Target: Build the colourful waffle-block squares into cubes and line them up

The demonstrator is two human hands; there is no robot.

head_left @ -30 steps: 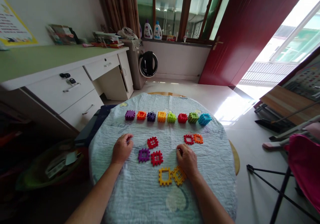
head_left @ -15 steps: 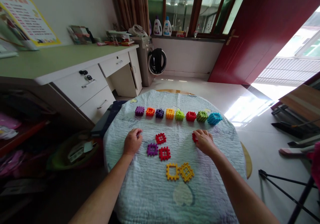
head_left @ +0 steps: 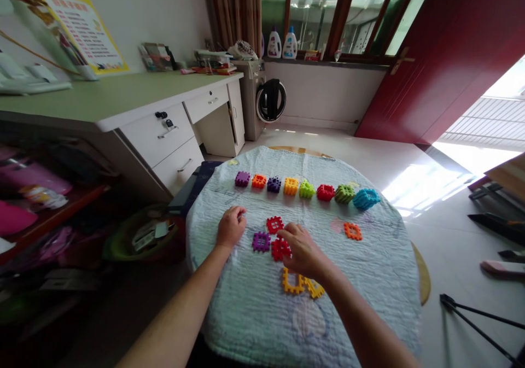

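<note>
My right hand (head_left: 302, 249) is over the loose pieces, its fingers closed on a red notched plastic square (head_left: 281, 249). A second red piece may lie beneath it; the overlap hides this. Just beyond sits another red notched square (head_left: 274, 225), with a purple one (head_left: 261, 241) to the left. Below, a yellow frame (head_left: 292, 282) and a yellow windowed piece (head_left: 314, 287) are partly covered by my right hand and forearm. My left hand (head_left: 232, 227) rests on the cloth left of these, fingers curled; what they hold, if anything, is hidden.
Across the far part of the cloth-covered round table (head_left: 254, 308) stands a row of several coloured block cubes, from purple (head_left: 242, 179) to blue (head_left: 366, 198). An orange notched square (head_left: 353, 231) lies at the right. A desk (head_left: 135, 97) is at the left.
My right hand has moved left with the red square to the loose red pieces, uncovering the orange square. My left hand stays by the purple piece. The whole view has shifted.
</note>
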